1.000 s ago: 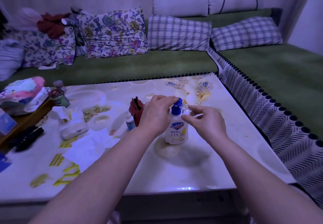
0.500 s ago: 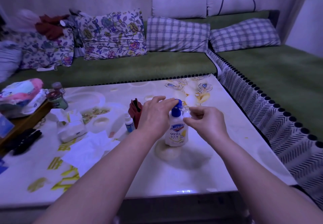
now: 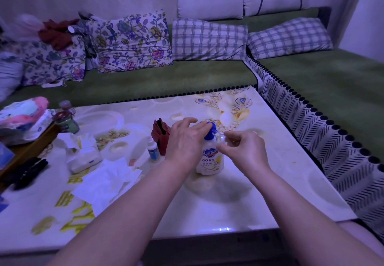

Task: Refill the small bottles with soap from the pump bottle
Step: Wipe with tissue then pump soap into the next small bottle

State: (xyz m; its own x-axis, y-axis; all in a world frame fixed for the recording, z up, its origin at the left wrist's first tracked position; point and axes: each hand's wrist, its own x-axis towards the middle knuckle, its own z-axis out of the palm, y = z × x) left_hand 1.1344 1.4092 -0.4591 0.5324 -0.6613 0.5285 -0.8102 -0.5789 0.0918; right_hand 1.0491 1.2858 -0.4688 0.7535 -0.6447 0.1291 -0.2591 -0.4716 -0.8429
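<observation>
My left hand (image 3: 185, 141), fingers straight, presses the blue head of the pump bottle (image 3: 209, 158); my right hand (image 3: 242, 151) pinches a small clear bottle (image 3: 220, 138) just beside its nozzle.

One pump bottle (image 3: 210, 157) – left of it, one small white bottle (image 3: 153, 151), two jars (image 3: 68, 124); behind it – two plaid cushions (image 3: 209, 40), two floral cushions (image 3: 133, 41).

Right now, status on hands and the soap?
Left hand on pump bottle top, bottle upright. Right hand pinches small bottle at its spout. Dropper bottle, red pouch close beside left hand.
</observation>
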